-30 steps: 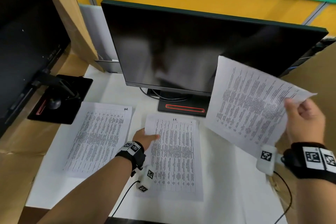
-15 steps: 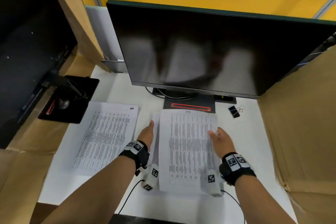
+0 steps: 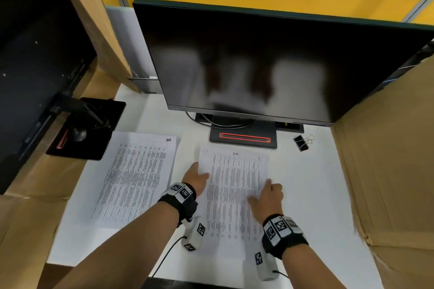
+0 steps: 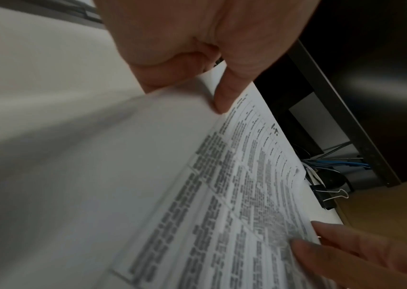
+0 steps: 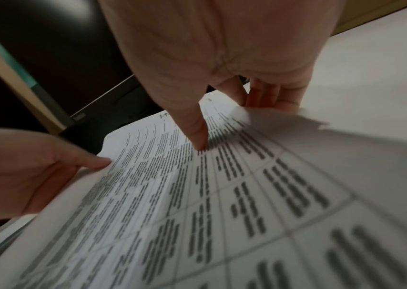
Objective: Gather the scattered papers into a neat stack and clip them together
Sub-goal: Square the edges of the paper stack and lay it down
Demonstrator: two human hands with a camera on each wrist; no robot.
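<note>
The stack (image 3: 234, 195) lies on the white desk (image 3: 317, 195) in front of the monitor base (image 3: 244, 137), its long axis running 12 to 6 o'clock, header edge toward 12 and tilted slightly toward 1 o'clock. The left hand (image 3: 196, 177) holds the stack's 9 o'clock edge near the top corner: in the left wrist view the thumb (image 4: 224, 97) presses on the printed face while curled fingers (image 4: 167, 74) sit under the edge, a pinch grip. The right hand (image 3: 266, 197) holds the 3 o'clock edge about midway along: in the right wrist view the thumb (image 5: 195, 129) presses on the print and the fingers (image 5: 269, 97) curl at the lifted edge, also a pinch. The stack thus lies between the two hands. A second sheet (image 3: 138, 178) lies flat at 9 o'clock of the stack, apart from it, long axis likewise near 12 to 6. A black binder clip (image 3: 301, 143) rests on the desk at 1 o'clock of the stack, beside the base, untouched.
</note>
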